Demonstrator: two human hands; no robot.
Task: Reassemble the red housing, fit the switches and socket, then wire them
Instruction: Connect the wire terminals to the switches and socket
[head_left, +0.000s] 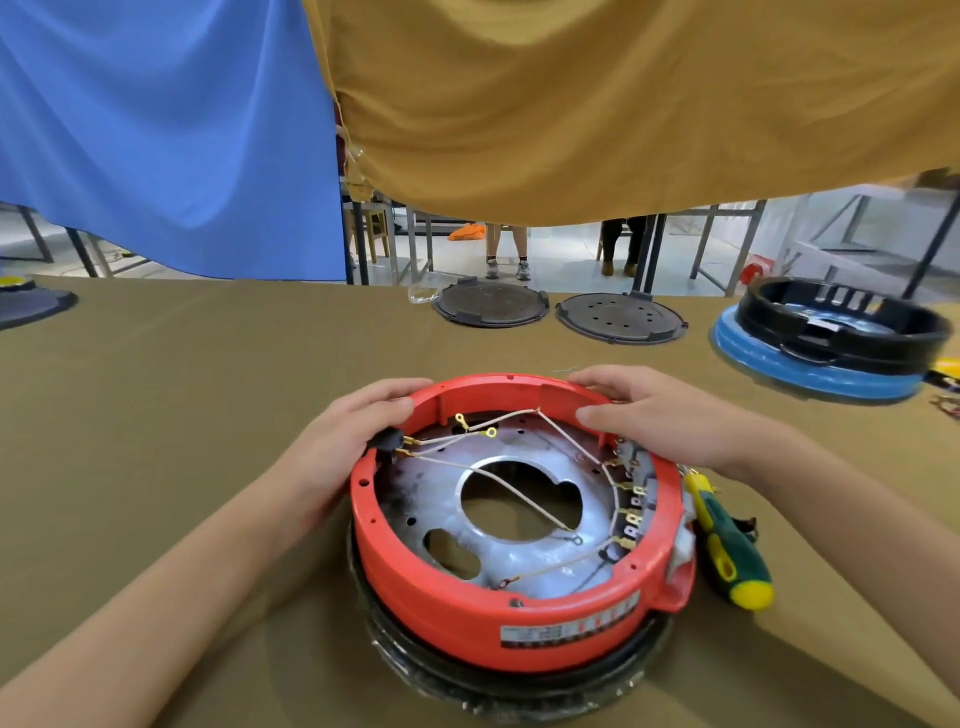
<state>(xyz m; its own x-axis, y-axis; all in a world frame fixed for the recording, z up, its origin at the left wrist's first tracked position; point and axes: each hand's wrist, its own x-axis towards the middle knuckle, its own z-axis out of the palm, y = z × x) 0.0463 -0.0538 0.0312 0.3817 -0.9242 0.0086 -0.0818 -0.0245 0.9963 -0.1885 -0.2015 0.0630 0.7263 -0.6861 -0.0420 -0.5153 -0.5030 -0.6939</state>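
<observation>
The red housing (519, 613) sits near the front middle of the brown-covered table (182, 395), open side up, resting on a black ring (519, 686) that shows below and around its lower edge. Inside it lies a silvery metal plate (524, 561) with a large round hole in the middle and smaller cut-outs beside it. Thin pale wires (519, 496) with gold ring and spade ends cross over the plate, running from a black socket (387, 441) at the left wall to a row of switches (636, 499) set along the right inner wall. A label strip (566, 626) is stuck on the near outer wall. The left hand (353, 436) grasps the far-left rim, fingers curled over the top edge and thumb down beside the socket. The right hand (660, 415) grasps the far-right rim, fingers curved over the edge and thumb pointing inward above the wires. Just to the right of the housing, touching or nearly touching it, lies a green and yellow screwdriver (727, 545). Farther back on the table lie two dark round lids (491, 304) side by side, and at the far right a black ring part stands on a blue base (810, 371). Blue (156, 130) and mustard (623, 104) cloths hang behind the table.
</observation>
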